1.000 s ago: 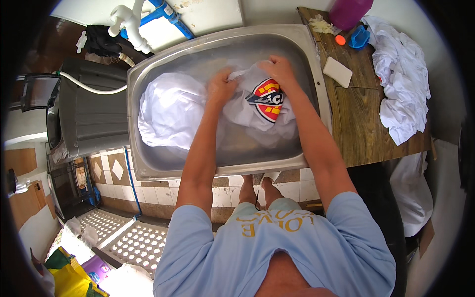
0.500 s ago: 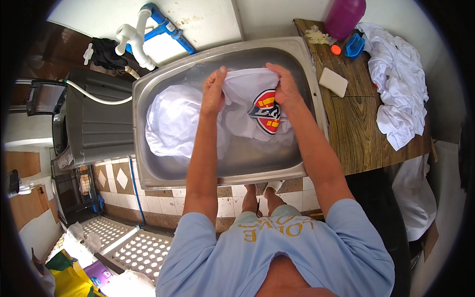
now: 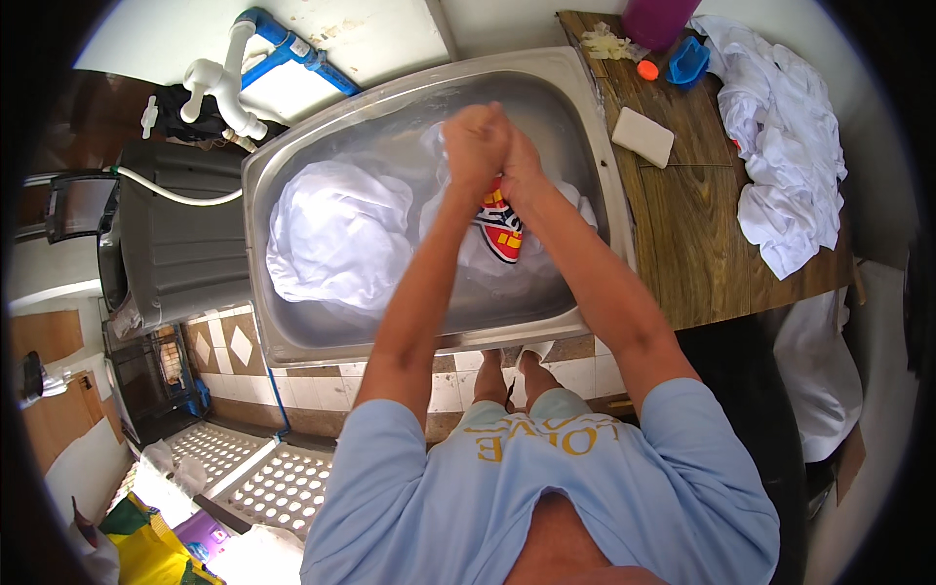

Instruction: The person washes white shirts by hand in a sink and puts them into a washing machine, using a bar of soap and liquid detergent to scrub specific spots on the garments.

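Note:
Over the right half of a metal sink (image 3: 258, 229) holding water, my two hands are pressed together on a wet white shirt (image 3: 475, 255) with a red, yellow and black printed emblem. My left hand (image 3: 477, 146) is closed on a bunched part of the cloth. Against it, my right hand (image 3: 520, 168) is closed on the same shirt, its fingers partly hidden. The rest of the shirt hangs below them into the water. Left of it, a bundle of white cloth (image 3: 336, 234) bulges up out of the water.
A wooden counter (image 3: 697, 234) adjoins the sink's right side, bearing a pale soap bar (image 3: 643, 136), an orange cap (image 3: 647, 70), a blue scoop (image 3: 688, 62), a purple container (image 3: 658, 21) and piled white clothes (image 3: 785, 146). A white faucet (image 3: 219, 88) stands at the back left, above a grey appliance (image 3: 180, 229).
My hands were apart, stretching the shirt's upper edge between them. They have come together and bunched the cloth, folding the emblem partly out of sight. The view has shifted slightly.

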Available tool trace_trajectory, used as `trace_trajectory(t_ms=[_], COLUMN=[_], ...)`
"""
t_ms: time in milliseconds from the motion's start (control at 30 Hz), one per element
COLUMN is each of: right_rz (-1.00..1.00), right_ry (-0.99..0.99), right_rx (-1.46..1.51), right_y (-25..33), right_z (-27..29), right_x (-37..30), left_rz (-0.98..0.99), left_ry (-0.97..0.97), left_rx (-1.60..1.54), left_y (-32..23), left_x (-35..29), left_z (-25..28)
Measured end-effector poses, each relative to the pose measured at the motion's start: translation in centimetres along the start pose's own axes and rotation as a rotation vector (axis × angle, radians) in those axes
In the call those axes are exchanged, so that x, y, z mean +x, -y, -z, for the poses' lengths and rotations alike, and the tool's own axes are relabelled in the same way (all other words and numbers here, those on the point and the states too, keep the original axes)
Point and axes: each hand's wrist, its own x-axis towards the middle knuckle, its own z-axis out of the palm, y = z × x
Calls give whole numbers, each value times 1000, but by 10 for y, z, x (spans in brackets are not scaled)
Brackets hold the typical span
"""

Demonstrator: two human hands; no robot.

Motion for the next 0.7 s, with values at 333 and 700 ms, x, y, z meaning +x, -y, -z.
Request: trace_trajectory(t_ms=[333, 700], right_rz=[54, 53], right_ry=[278, -177], right_rx=[103, -19], right_y=[-8, 37], right_z=[22, 10], right_x=[16, -1], left_rz=[0, 448], left_ry=[25, -26], left_rx=[-237, -316], left_y=[-3, 33], left_x=[-18, -1], left_z=[-5, 56])
